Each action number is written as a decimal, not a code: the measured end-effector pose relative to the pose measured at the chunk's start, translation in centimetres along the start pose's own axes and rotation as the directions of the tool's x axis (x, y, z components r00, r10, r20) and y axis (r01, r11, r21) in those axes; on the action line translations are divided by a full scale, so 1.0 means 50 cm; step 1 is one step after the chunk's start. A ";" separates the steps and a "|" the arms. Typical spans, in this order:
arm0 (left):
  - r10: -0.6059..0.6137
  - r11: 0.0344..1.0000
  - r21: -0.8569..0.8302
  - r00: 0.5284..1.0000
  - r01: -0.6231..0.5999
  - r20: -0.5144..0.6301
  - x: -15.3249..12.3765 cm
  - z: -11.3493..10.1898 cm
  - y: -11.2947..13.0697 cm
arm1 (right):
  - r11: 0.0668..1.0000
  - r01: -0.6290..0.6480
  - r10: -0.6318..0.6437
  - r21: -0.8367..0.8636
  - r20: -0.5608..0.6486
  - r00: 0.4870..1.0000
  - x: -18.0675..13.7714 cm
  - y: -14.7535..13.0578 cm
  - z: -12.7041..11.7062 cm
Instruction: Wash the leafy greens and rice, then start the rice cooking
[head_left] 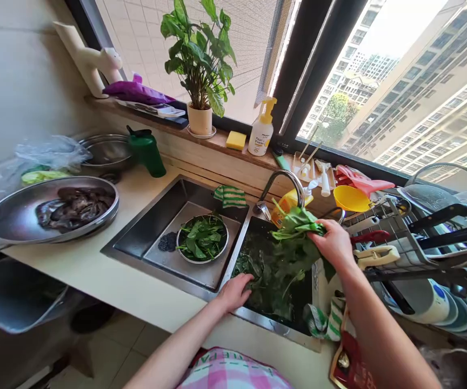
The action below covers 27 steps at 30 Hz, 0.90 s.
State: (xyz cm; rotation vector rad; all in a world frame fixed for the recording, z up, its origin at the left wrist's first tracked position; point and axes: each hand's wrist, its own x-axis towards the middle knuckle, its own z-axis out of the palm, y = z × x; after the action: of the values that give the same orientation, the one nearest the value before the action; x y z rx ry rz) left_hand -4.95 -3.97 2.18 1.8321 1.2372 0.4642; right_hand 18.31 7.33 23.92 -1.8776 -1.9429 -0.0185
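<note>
My right hand [334,244] is closed on a bunch of leafy greens [296,224], lifted above the right sink basin [258,319] near the faucet [284,181]. More greens [269,281] float in that basin's dark water. My left hand [235,290] reaches into the basin's near left corner, fingers curled among the wet leaves. A steel bowl of washed greens [202,237] sits on the raised tray in the left basin [148,227].
A big steel dish of dark mushrooms [51,209] sits on the counter at left, with a green bottle [147,152] and colander behind. A dish rack with knives [436,232] stands right of the sink. A potted plant [200,59], soap bottle [262,129] and sponge line the sill.
</note>
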 end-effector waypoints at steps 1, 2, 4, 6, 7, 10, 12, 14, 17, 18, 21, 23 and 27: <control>0.008 1.000 -0.003 1.000 -0.008 0.001 0.001 -0.002 0.003 | 1.000 0.012 -0.013 -0.011 -0.037 0.999 0.010 -0.007 -0.022; 0.015 1.000 -0.008 1.000 -0.015 0.002 0.002 -0.004 0.005 | 1.000 0.017 -0.018 -0.025 -0.061 0.998 0.019 -0.013 -0.042; 0.028 0.999 -0.018 1.000 -0.028 0.001 0.004 -0.007 0.011 | 0.998 0.013 -0.016 -0.055 -0.053 0.998 0.033 -0.025 -0.069; 0.043 0.999 -0.027 0.999 -0.043 0.000 0.005 -0.010 0.015 | 0.997 0.017 -0.019 -0.071 -0.031 0.999 0.038 -0.033 -0.077; 0.051 0.998 -0.032 0.999 -0.051 0.000 0.005 -0.011 0.016 | 0.997 0.017 -0.019 -0.077 -0.031 0.999 0.038 -0.035 -0.076; 0.063 0.997 -0.047 0.998 -0.063 -0.006 0.003 -0.016 0.013 | 0.994 -0.002 0.000 -0.111 -0.017 1.000 0.035 -0.038 -0.065; 0.062 0.996 -0.057 0.998 -0.063 -0.010 0.000 -0.019 0.006 | 0.991 -0.014 0.014 -0.131 -0.004 1.000 0.034 -0.042 -0.064; 0.064 0.995 -0.070 0.998 -0.065 -0.012 -0.004 -0.023 -0.003 | 0.992 0.002 -0.006 -0.129 -0.030 1.000 0.037 -0.055 -0.074; 0.071 0.993 -0.096 0.997 -0.072 -0.017 -0.011 -0.031 -0.016 | 0.995 0.047 -0.052 -0.089 -0.060 0.997 0.044 -0.101 -0.108; 0.072 0.992 -0.106 0.997 -0.074 -0.021 -0.013 -0.035 -0.020 | 0.996 0.061 -0.065 -0.066 -0.058 0.996 0.048 -0.124 -0.121; 0.070 0.987 -0.140 0.997 -0.075 -0.038 -0.023 -0.053 -0.033 | 0.995 0.096 -0.096 0.019 -0.038 0.995 0.059 -0.208 -0.154; 0.060 0.984 -0.167 0.997 -0.068 -0.056 -0.034 -0.069 -0.044 | 0.990 0.119 -0.117 0.076 -0.032 0.993 0.068 -0.269 -0.166; 0.003 0.974 -0.226 0.994 -0.028 -0.111 -0.061 -0.106 -0.078 | 0.957 0.203 -0.193 0.205 -0.069 0.979 0.089 -0.379 -0.160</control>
State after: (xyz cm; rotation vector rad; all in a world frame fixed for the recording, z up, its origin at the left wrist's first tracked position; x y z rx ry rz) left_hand -12.21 -3.73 2.47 1.6413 1.1907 0.6948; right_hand 2.68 7.58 37.99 -1.5294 -2.0065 0.0789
